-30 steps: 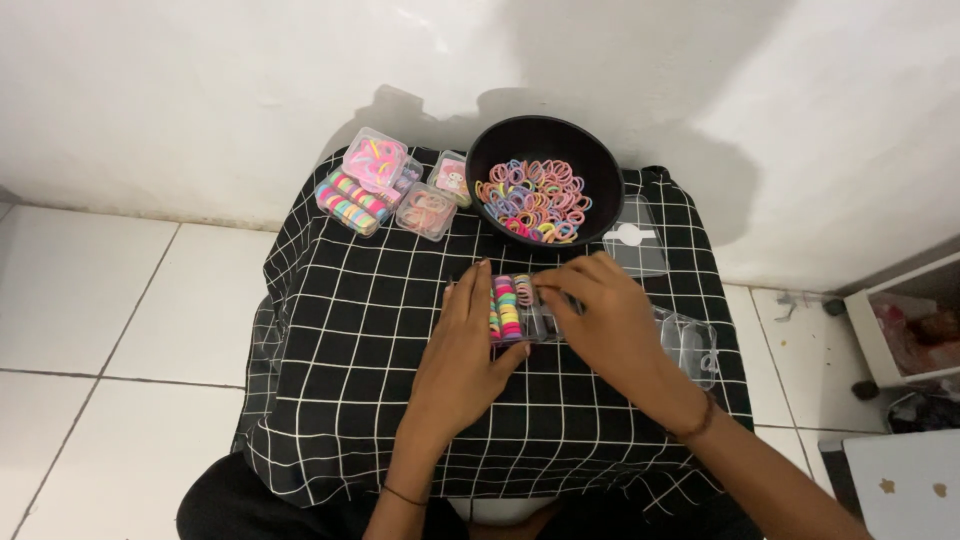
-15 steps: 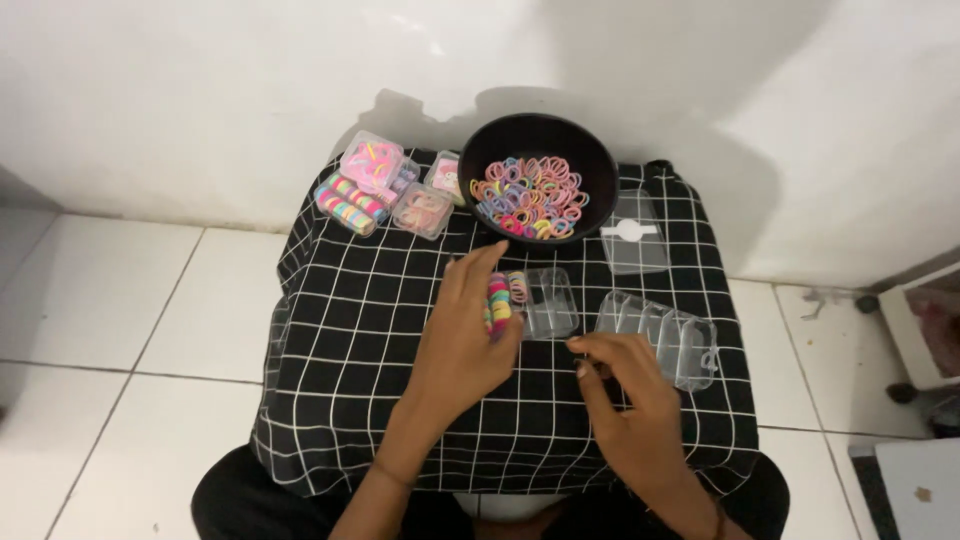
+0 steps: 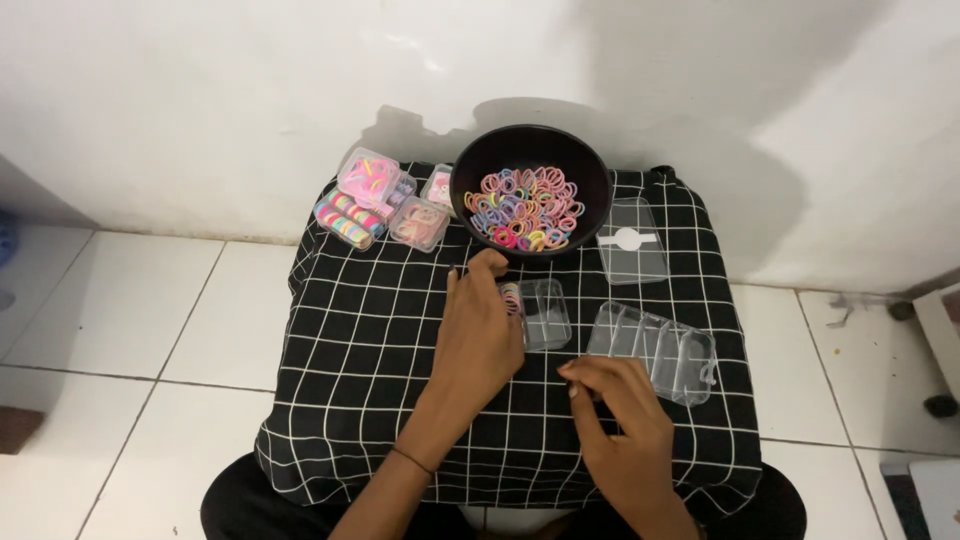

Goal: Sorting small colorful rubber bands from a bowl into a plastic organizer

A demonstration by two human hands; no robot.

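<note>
On the desk [image 3: 380, 330], draped in a black cloth with a white grid, the left hand [image 3: 480, 335] lies palm down, its fingers curled over the near left side of a small clear box [image 3: 545, 315]. A few coloured hair ties [image 3: 512, 298] show in that box beside the fingers; the hand hides the rest of that side, so how many it holds cannot be told. The right hand [image 3: 620, 425] hovers just in front, fingers drawn narrow with the tips pinched together; whether anything sits between them is too small to make out. Just right of it lies a longer clear divided case [image 3: 655, 350], compartments bare as far as can be seen. Behind the box stands a dark bowl [image 3: 590, 175] heaped with pastel hair ties. A flat clear lid [image 3: 632, 240] lies to the bowl's right. At the back left corner sit several small filled boxes [image 3: 365, 205], partly overlapping, their number hard to count. Both forearms are cut off by the lower edge.
</note>
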